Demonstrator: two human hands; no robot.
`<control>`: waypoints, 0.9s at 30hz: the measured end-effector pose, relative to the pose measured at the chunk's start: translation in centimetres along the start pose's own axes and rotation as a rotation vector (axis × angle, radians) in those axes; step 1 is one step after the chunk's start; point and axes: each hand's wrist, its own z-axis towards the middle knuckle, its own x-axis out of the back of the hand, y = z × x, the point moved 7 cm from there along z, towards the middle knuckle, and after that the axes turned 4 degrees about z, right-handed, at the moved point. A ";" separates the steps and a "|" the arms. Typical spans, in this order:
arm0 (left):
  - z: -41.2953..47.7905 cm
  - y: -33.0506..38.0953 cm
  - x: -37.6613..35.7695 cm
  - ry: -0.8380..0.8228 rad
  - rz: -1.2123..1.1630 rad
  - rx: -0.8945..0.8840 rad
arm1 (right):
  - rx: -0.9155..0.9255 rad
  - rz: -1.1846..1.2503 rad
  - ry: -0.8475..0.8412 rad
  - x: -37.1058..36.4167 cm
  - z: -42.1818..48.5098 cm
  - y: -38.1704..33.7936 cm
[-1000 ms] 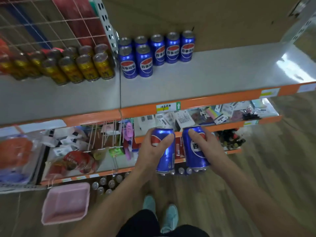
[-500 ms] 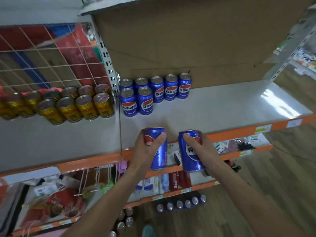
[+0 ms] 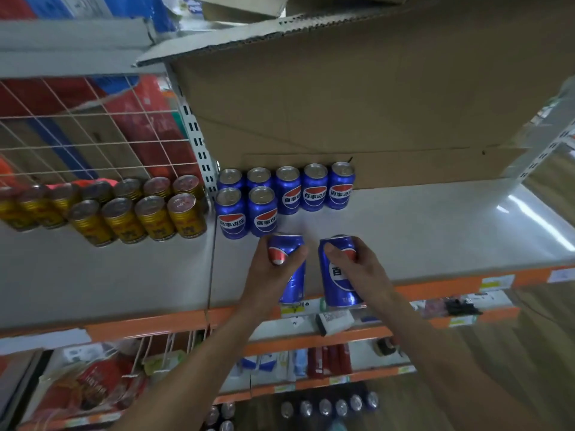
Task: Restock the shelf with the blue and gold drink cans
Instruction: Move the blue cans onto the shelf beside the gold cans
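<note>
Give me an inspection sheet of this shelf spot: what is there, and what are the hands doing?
Surface: grey shelf board with an orange front edge.
Job's things: seven standing blue cans, five behind and two in front; gold cans in rows on the section to their left.
Clutter: cardboard box behind the blue cans; packets on lower shelves; floor cans below.
Grippers: left hand grips the left can; right hand grips the right can; both are at the shelf's front.
Cables: nothing seen.
Surroundings: wire mesh panel; wooden floor.
</note>
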 end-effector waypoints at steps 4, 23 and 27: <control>1.7 -0.7 -0.8 0.107 0.007 -0.007 | 0.002 -0.044 -0.069 0.7 2.7 0.2; 2.6 -0.5 -2.6 0.239 0.115 -0.165 | 0.283 -0.152 -0.314 1.0 6.8 -1.1; 2.3 -1.2 -1.9 0.157 0.145 -0.202 | 0.336 -0.298 -0.291 1.4 6.1 -0.7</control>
